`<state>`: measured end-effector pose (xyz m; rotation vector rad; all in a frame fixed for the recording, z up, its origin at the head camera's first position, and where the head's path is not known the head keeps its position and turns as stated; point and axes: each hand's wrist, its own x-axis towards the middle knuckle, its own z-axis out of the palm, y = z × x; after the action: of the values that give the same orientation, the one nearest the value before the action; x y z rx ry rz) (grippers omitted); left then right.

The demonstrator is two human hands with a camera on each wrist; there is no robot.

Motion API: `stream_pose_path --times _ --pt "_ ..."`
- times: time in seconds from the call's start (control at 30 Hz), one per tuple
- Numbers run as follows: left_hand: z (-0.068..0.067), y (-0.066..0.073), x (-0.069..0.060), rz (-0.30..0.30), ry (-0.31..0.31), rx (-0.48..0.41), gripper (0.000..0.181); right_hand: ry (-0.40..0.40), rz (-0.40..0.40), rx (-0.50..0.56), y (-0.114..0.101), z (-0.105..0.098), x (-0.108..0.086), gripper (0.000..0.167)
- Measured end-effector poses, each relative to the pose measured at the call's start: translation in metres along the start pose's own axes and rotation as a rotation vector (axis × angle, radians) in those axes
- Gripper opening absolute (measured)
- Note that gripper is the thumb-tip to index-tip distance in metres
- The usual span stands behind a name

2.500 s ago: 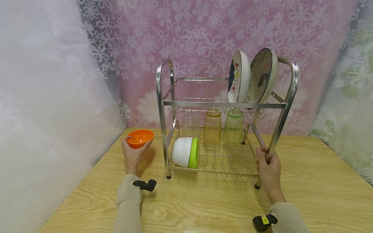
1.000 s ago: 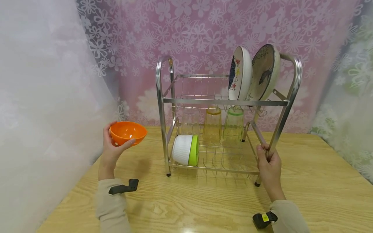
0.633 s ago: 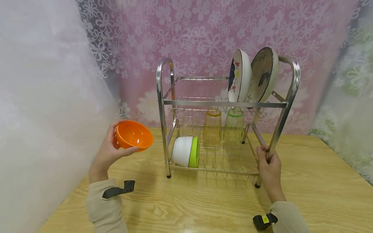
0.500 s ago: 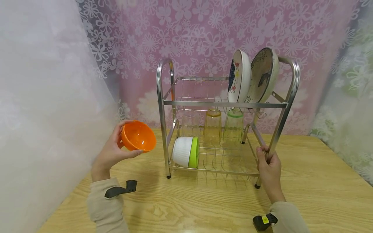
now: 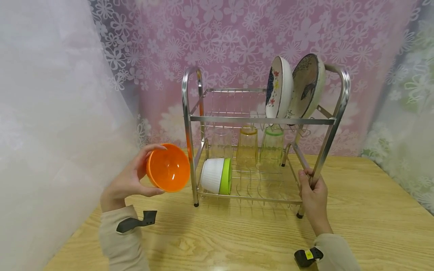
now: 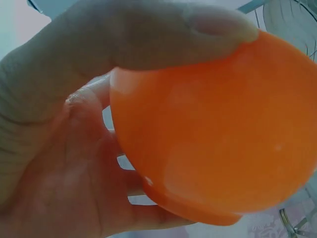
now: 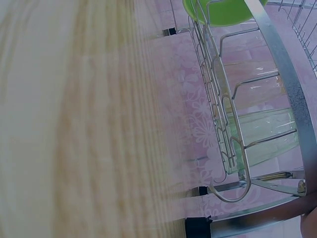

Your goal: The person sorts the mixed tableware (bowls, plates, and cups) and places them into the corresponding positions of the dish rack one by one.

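Observation:
An orange bowl [image 5: 168, 168] is held in my left hand [image 5: 133, 177], left of the dish rack and tipped so its hollow faces the head camera. In the left wrist view the thumb lies along the rim of the bowl [image 6: 218, 134] and the other fingers spread behind it. My right hand [image 5: 313, 195] grips the front right leg of the metal dish rack [image 5: 261, 120]. On its lower tier a white ribbed bowl [image 5: 212, 175] and a green bowl [image 5: 225, 176] lie nested on their sides.
Clear, yellow and green glasses [image 5: 247, 146] stand at the back of the lower tier. Two patterned bowls [image 5: 279, 88] lean upright at the top tier's right. The rack stands on a wooden table [image 5: 217, 241], with a floral curtain [image 5: 230, 45] behind.
My left hand has lifted the orange bowl off the table area, drawn it nearer, then moved it right toward the rack while tipping it on its side. My right hand stays put.

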<state>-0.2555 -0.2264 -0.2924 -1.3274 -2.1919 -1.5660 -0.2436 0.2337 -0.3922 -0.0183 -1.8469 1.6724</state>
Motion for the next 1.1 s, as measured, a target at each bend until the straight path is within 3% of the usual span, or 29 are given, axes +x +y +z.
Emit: stream_pose_path --times 0.3,0.5,0.63,0.77,1.1 --pt "0.014 0.006 0.02 0.034 -0.087 -0.03 0.093 0.01 0.003 0.01 -0.002 0.001 -0.002 0.008" --pt "0.029 0.014 0.035 0.004 -0.158 -0.028 0.092 0.002 0.0 0.024 -0.002 0.001 -0.002 0.01" --pt "0.039 0.017 0.043 -0.018 -0.187 0.026 0.091 0.008 -0.008 0.009 -0.002 0.001 -0.001 0.009" --pt "0.049 0.017 0.051 -0.034 -0.191 0.075 0.09 0.006 -0.014 0.002 -0.001 0.001 -0.002 0.01" --pt "0.069 0.017 0.068 0.015 -0.153 0.128 0.091 -0.002 -0.016 0.037 -0.002 0.001 -0.002 0.009"
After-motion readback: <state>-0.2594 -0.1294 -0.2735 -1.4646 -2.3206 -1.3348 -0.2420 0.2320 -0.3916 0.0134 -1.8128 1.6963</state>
